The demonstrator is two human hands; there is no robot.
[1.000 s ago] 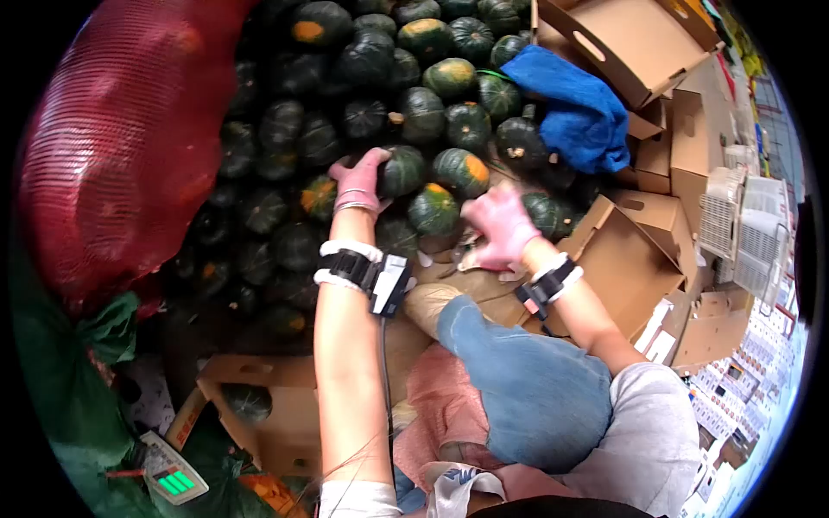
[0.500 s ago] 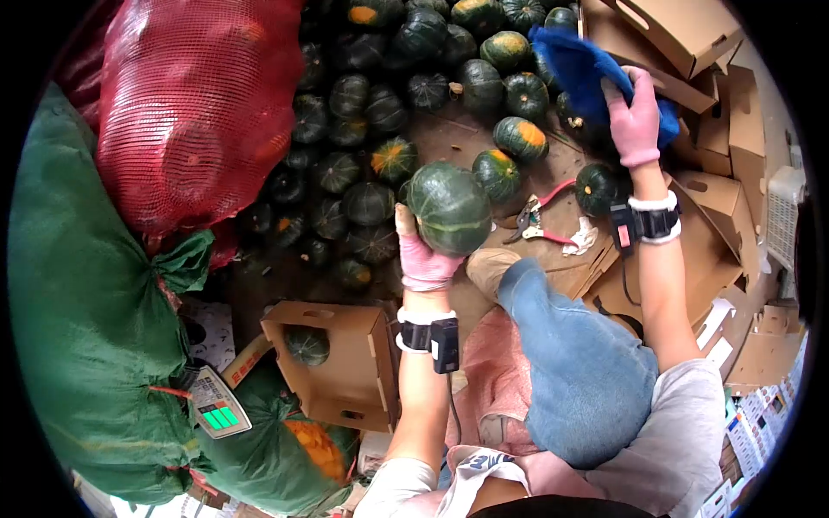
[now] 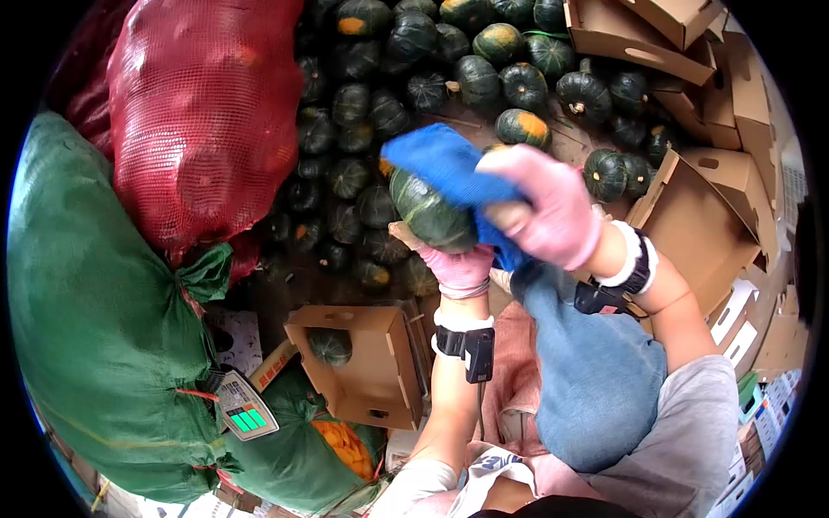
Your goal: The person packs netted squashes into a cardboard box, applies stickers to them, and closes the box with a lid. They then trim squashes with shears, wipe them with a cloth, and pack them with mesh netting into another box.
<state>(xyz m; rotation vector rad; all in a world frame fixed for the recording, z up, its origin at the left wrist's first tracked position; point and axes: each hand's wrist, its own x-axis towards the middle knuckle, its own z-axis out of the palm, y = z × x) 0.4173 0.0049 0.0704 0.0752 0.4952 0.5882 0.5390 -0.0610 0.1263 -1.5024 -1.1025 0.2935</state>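
A dark green kabocha pumpkin [image 3: 421, 212] rests in my left hand [image 3: 458, 266], which wears a pink glove with bare-looking fingertips and cups it from below. My right hand [image 3: 553, 207], gloved in pink and smeared by motion, grips a blue cloth [image 3: 440, 164]. The cloth lies over the pumpkin's upper right side and hangs down beside it. Part of the pumpkin is hidden under the cloth. Many more green pumpkins [image 3: 350, 104], some with orange patches, cover the floor ahead.
At the lower left, a cardboard box [image 3: 367, 393] holds one pumpkin [image 3: 330, 347]. Beside it is a scale with a lit green display [image 3: 248, 419]. Green sacks [image 3: 104, 328] and a red mesh sack [image 3: 203, 112] fill the left. Cardboard boxes [image 3: 691, 224] are stacked at right.
My right hand has swung left and down, bringing the blue cloth from beside the boxes onto the pumpkin. The pumpkin stays in my left hand. The red-handled pruners are now hidden.
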